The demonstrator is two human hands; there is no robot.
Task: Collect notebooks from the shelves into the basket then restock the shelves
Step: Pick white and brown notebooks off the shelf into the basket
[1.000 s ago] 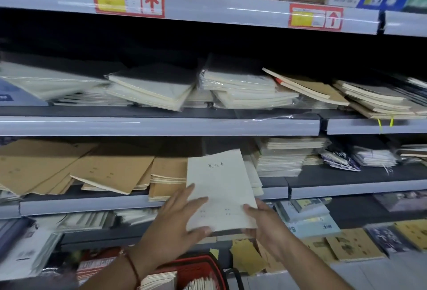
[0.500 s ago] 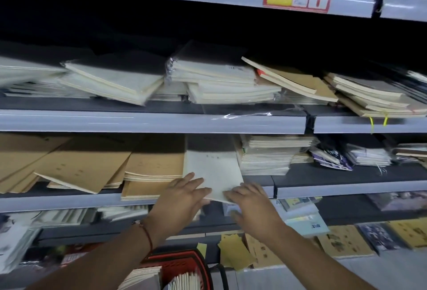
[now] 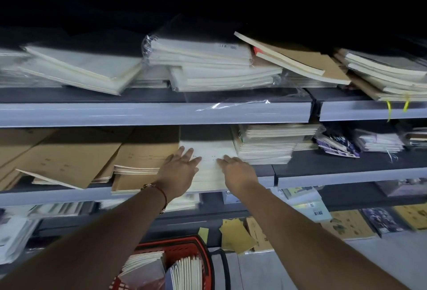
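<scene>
**A:** Stationery shelving fills your whole view, tier on tier of stacked paper goods. You're working at the middle shelf (image 3: 346,175), aren't you?

**B:** You are. Brown kraft notebooks (image 3: 145,158) sit left of your hands, a tall white stack (image 3: 265,144) sits right, and the pale notebook (image 3: 208,169) lies flat in the slot between them.

**A:** And your grip?

**B:** Both hands are spread apart, clamped on nothing. Your left hand (image 3: 180,170) rests flat on the cover, fingers straight; your right hand (image 3: 238,169) lies the same way on its right part.

**A:** So which step is this?

**B:** Restocking, I'd judge: you're seating the notebook on the shelf, though its near edge looks to overhang the lip.

**A:** Next?

**B:** Probably push it squarely back between its neighbours, then reach down to the red basket (image 3: 203,250) below, where more notebooks (image 3: 184,273) stand on edge.
</scene>
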